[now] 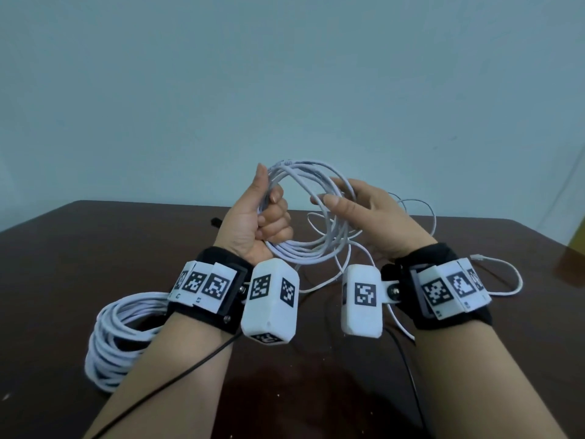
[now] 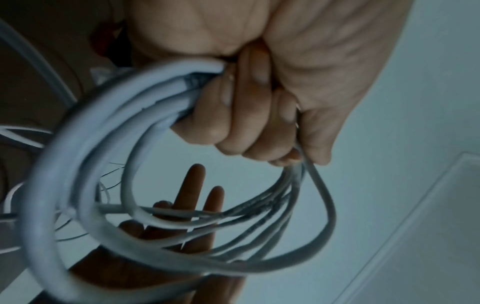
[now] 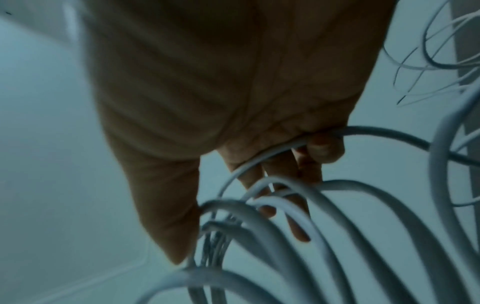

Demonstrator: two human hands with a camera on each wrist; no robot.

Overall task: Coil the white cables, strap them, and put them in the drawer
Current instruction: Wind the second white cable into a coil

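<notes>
My left hand point(image 1: 253, 217) is raised above the table and grips one side of a coil of white cable point(image 1: 304, 248), fingers curled round the bundled loops point(image 2: 52, 185), thumb up. My right hand point(image 1: 364, 210) is at the coil's right side. Its little finger point(image 3: 324, 148) hooks over one strand while its other fingers reach straight through the loops point(image 3: 337, 226). Loose cable trails from there down to the table, ending in a plug point(image 1: 478, 257) at the right. A second white coil point(image 1: 120, 337) lies on the table under my left forearm.
The dark brown table point(image 1: 95, 248) stands against a pale blue wall. A small black object point(image 1: 217, 221) lies behind my left hand. Something yellow and brown point(image 1: 574, 248) sits at the table's right edge. Thin black wires point(image 1: 190, 365) run from my wrists.
</notes>
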